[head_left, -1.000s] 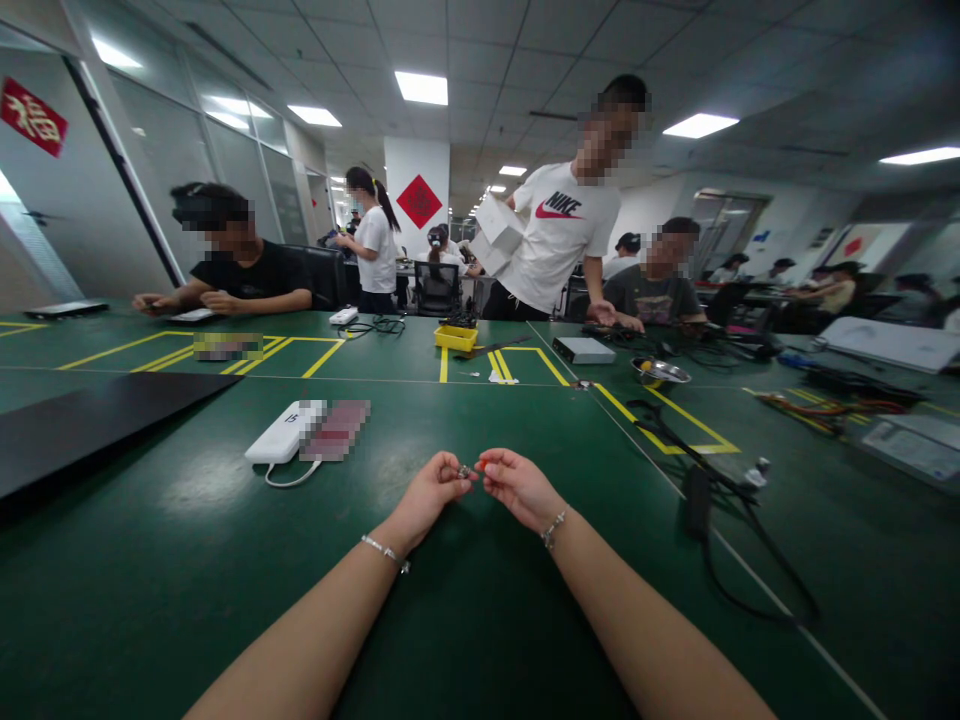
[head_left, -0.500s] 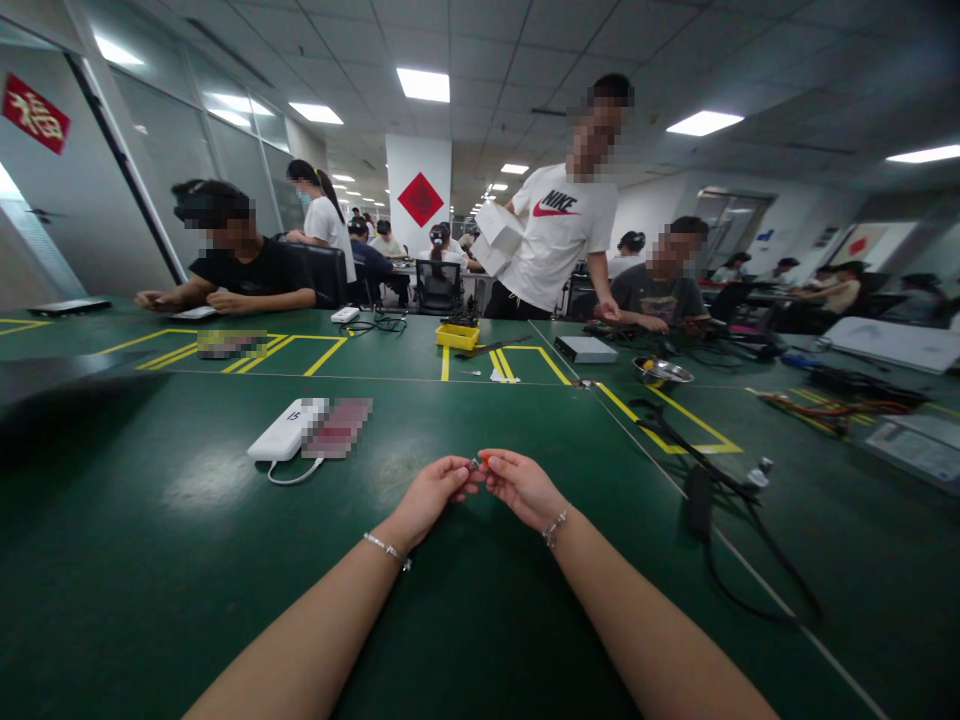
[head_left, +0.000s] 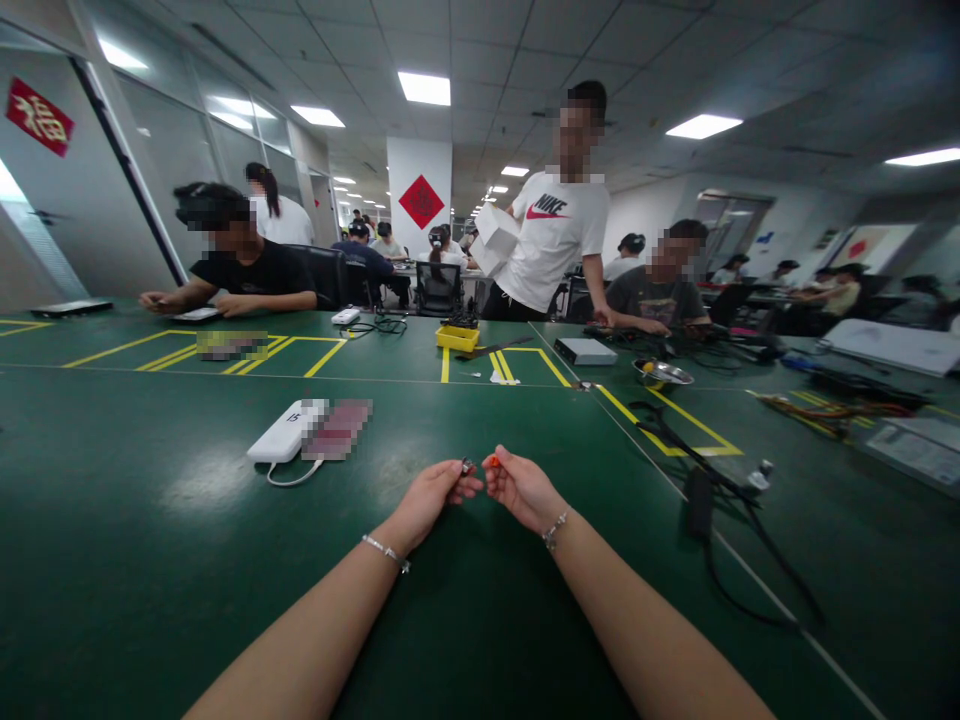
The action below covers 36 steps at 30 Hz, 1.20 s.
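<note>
Above the green table, my left hand pinches a small silvery metal piece between thumb and forefinger. Its exact kind is too small to make out. Facing it, my right hand closes its thumb and forefinger on a small orange piece, mostly covered by the fingers. A narrow gap separates the two pieces. Left of my hands lies a white power bank marked 15, with a white cable running to a blurred-out phone-like slab.
A yellow bin, a metal bowl and a grey box stand farther back. Black cables lie at right. Across the table a standing person holds white boxes; other people sit around.
My hands have drawn slightly apart, separating the orange piece from the metal one. Behind, the standing person leans and lowers a hand; another person in white has moved left. A dark blur at left is gone.
</note>
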Each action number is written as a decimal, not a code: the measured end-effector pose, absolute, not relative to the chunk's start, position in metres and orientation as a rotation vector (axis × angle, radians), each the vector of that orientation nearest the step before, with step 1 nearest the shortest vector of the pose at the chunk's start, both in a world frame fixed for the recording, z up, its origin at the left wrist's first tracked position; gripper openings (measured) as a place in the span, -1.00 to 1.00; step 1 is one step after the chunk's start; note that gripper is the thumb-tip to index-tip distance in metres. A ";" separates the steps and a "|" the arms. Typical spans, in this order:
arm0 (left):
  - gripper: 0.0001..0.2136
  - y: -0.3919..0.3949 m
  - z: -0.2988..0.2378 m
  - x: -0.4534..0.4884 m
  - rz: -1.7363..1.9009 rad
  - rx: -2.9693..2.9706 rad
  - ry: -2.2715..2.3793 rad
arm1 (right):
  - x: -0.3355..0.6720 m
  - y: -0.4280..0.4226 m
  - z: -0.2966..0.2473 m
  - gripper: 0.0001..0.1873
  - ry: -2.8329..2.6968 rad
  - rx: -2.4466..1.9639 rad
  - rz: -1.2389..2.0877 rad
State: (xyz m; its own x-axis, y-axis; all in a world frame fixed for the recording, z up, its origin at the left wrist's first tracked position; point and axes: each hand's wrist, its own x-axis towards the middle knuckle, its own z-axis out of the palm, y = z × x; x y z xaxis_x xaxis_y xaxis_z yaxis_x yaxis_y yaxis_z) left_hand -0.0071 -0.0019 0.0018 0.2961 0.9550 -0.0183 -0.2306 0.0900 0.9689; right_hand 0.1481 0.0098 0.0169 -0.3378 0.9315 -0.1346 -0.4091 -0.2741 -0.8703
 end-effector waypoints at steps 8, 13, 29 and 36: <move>-0.69 -0.001 0.003 -0.006 1.038 1.157 0.890 | 0.150 0.010 0.015 -0.76 -0.986 -0.803 1.760; -0.70 -0.001 0.003 -0.006 1.030 1.191 0.903 | 0.150 0.010 0.015 -0.77 -0.997 -0.795 1.754; -0.81 -0.004 0.006 -0.006 1.058 1.217 0.834 | 0.151 0.010 0.014 -0.78 -0.988 -0.836 1.724; -0.79 -0.004 0.004 -0.005 1.089 1.199 0.851 | 0.150 0.009 0.015 -0.78 -0.995 -0.821 1.729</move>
